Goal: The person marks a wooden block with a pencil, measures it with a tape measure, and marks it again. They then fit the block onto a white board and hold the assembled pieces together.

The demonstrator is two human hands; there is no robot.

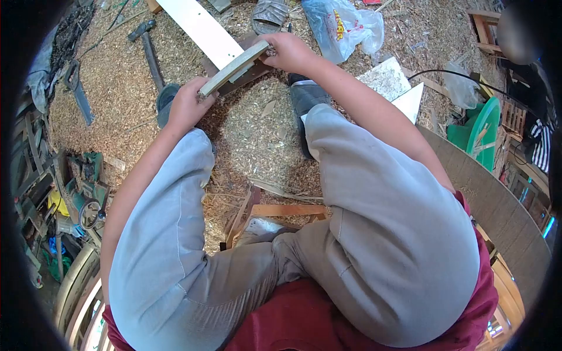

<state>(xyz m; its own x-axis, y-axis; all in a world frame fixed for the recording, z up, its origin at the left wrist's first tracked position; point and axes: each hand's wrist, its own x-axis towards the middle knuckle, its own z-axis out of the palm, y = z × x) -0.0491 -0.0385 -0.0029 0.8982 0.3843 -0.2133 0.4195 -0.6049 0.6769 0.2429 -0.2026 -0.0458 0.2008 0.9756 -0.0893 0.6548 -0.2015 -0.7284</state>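
A curved strip of wood (234,68) spans between my two hands, tilted up toward the right. My left hand (190,105) is closed on its lower left end. At the upper right end, my right hand (287,55) grips the same strip. Just beyond and partly behind the strip lies a long white board (199,29), running away to the upper left. A dark brown piece (249,79) shows beneath the strip; its full shape is hidden.
Wood shavings (252,140) cover the ground. On the left lie a hammer (151,55) and a handsaw (79,93). A plastic bag (345,29), white offcuts (386,82) and a green basin (480,131) are on the right.
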